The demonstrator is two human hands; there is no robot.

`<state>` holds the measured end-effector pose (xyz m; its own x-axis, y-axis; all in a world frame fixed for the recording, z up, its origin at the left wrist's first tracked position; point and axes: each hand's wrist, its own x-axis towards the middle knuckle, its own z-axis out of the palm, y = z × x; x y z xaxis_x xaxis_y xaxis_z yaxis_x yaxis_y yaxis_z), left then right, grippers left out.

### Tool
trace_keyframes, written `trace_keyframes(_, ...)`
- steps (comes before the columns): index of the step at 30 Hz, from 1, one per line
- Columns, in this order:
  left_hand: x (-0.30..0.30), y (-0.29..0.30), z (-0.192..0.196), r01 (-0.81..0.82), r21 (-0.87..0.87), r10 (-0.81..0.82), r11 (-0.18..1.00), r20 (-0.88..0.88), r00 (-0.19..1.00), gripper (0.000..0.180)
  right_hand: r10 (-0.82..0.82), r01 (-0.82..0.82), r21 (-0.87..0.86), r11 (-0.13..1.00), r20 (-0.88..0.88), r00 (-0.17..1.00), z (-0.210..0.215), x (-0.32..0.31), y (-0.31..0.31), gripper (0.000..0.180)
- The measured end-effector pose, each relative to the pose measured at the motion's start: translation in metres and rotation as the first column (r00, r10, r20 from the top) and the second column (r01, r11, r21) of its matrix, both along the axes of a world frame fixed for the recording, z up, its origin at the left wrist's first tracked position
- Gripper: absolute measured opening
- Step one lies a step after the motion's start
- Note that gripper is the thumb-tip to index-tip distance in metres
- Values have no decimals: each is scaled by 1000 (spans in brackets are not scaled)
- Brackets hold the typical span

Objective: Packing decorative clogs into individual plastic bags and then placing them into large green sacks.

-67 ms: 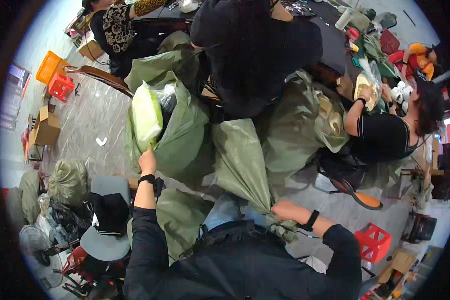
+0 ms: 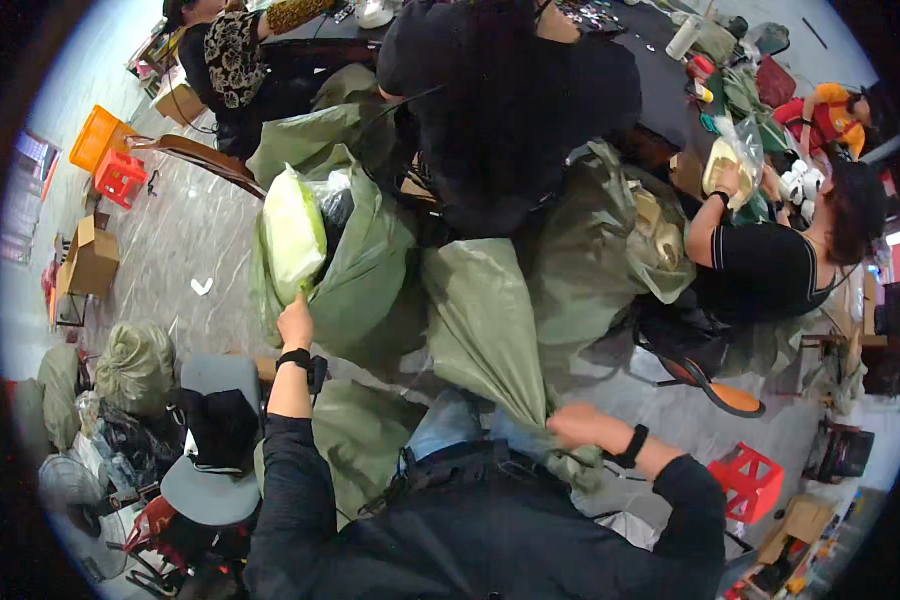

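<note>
My left hand is closed on the lower tip of a plump, pale yellow-green plastic bag. That bag leans in the mouth of a large full green sack, beside a clear plastic bundle with something dark in it. My right hand is closed around the gathered part of another green sack, an empty-looking one. This sack stretches flat and taut away from my fist, and its bunched end hangs below. Each wrist has a black band.
Another full green sack stands at the right. A person in black sits ahead with their back to me; another person at the right handles a clear bag. A grey chair, a red stool and a cardboard box stand around.
My right hand has shifted slightly to the right with the gathered sack. My left hand stays on the yellow-green bag. The person at the right has moved the clear bag a little.
</note>
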<state>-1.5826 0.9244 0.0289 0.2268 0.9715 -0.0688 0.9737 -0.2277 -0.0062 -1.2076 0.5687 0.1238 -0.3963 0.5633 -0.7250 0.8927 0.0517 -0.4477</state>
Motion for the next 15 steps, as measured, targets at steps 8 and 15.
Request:
trace_keyframes(8,28,-2,-4,35,-127,-42,991,-54,998,18,-660,676,-139,724,144,737,81,84,-109,22)
trace_keyframes(15,41,8,-17,82,-126,-90,989,-66,994,16,-862,879,289,379,456,222,-45,123,-414,28)
